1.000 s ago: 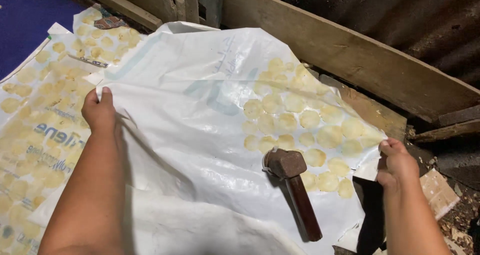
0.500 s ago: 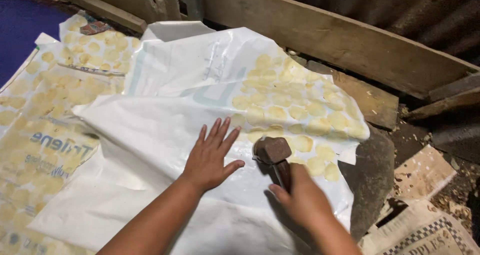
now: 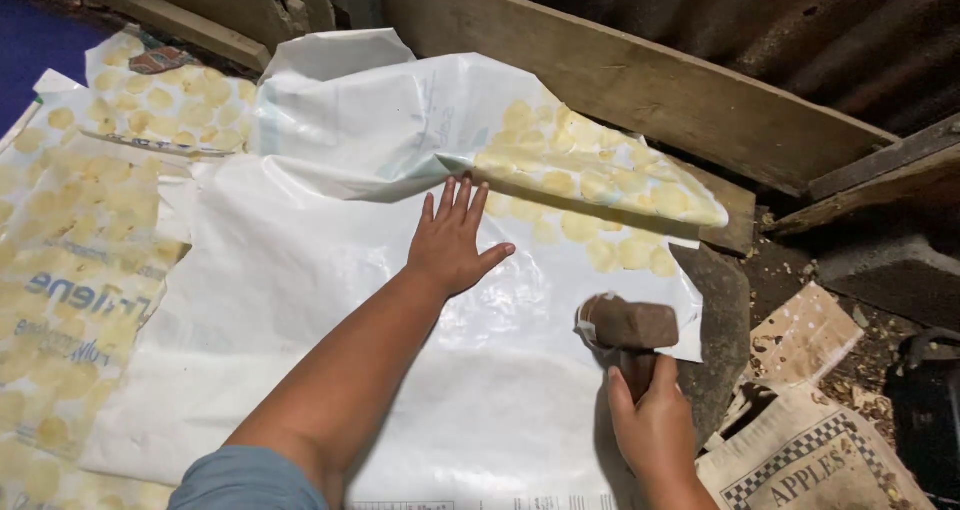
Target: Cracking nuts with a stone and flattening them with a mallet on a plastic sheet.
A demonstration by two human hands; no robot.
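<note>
A white plastic sheet [image 3: 330, 300] lies spread over the surface, with a folded flap [image 3: 420, 130] at the back. Pale yellow round patties [image 3: 590, 185] show through it at the right. My left hand [image 3: 452, 240] presses flat on the sheet, fingers spread, just below the folded flap. My right hand [image 3: 655, 425] grips the handle of a brown wooden mallet [image 3: 628, 325], whose head hovers over the sheet's right edge.
More sheets with yellow patties [image 3: 70, 260] lie to the left. A wooden plank [image 3: 640, 80] runs along the back under a corrugated wall. A dark flat stone [image 3: 720, 320] and printed sacks [image 3: 810, 450] sit at the right.
My left hand left the sheet's left edge and now lies flat in the middle. My right hand let go of the sheet's right edge and took hold of the mallet, lifting it.
</note>
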